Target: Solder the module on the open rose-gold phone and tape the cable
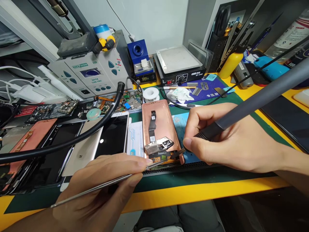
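pink phone shell [162, 117] holds black flex cable [152, 126]

Left hand [96, 170], fingers [142, 165] pinched, reaches from lower left; right hand [236, 145] curls in a pen grip, lower fingers seemingly tucked.

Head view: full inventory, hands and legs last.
tweezers: 1, silver, front centre
pen-shaped tool: 1, dark, right
phone shells: 2+, pink, centre, left
QUICK station: 1, grey, rear left
hose: 1, black, left
stand: 1, blue, rear centre
heating plate: 1, silver-black, rear
spool: 1, white, centre
circuit boards: several, mixed, centre-left
bottle: 1, yellow, rear right
Rest too crowded to count.
left hand: 1, bare, front
right hand: 1, bare, right
legs: 2, grey-trousered, bottom
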Tool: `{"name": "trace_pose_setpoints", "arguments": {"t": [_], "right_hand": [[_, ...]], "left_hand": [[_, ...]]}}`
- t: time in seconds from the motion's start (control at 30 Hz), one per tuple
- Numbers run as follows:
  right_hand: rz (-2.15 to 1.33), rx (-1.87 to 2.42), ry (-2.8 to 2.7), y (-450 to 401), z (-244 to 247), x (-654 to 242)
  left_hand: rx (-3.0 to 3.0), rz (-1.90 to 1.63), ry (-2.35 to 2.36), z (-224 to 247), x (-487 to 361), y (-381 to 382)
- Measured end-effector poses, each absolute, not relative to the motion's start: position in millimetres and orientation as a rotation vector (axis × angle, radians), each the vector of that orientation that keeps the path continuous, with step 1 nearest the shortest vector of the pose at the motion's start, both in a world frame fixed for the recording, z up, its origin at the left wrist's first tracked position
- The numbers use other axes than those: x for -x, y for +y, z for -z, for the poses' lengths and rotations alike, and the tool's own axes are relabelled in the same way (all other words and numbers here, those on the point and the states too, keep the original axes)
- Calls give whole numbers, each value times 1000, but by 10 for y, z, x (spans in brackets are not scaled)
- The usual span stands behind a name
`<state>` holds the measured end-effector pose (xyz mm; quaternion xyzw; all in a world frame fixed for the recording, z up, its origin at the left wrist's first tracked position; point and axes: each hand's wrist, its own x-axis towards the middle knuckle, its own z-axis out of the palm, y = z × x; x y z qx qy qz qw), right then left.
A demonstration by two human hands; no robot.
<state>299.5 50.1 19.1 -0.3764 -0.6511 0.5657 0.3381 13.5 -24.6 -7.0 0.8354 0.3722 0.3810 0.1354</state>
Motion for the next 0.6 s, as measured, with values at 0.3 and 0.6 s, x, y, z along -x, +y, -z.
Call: {"name": "trace_pose_setpoints", "arguments": {"t": [0.3, 0.6], "right_hand": [[-1533, 978, -1637, 504, -193, -2995], [-1572, 954, -1602, 491, -171, -2988]], "left_hand": [[-2431, -1205, 947, 139, -135, -207], [-2458, -1128, 1068, 75, -140, -241]]}}
